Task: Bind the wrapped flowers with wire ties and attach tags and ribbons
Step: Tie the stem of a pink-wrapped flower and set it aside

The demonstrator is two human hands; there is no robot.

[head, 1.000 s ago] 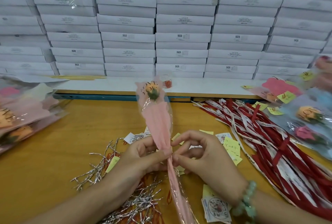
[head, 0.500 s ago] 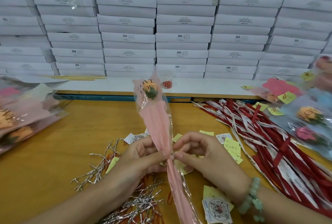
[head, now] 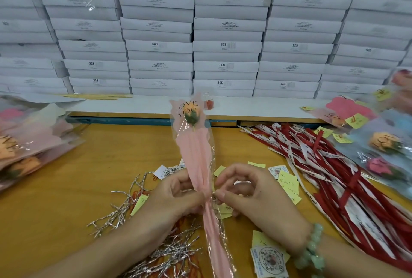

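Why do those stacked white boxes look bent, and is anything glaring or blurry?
Head view: the wide-angle lens bows the white boxes toward the edges; light is soft, shadows faint; glare streaks the wrapped flower and silver wire ties; the flower pile at left looks smeared.

The wrapped flower point(head: 196, 155) is running off-frame at 6 o'clock; the fingers point(head: 219, 194) are hiding its pinched neck.

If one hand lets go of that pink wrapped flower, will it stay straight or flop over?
Probably fairly straight: the wrapped flower extends unsupported, without sagging, past the left hand and right hand pinching its gathered waist, which suggests a stiff stem inside. Its clear sleeve looks glossy and crinkled, so likely slippery and easily crushed. Probably light.
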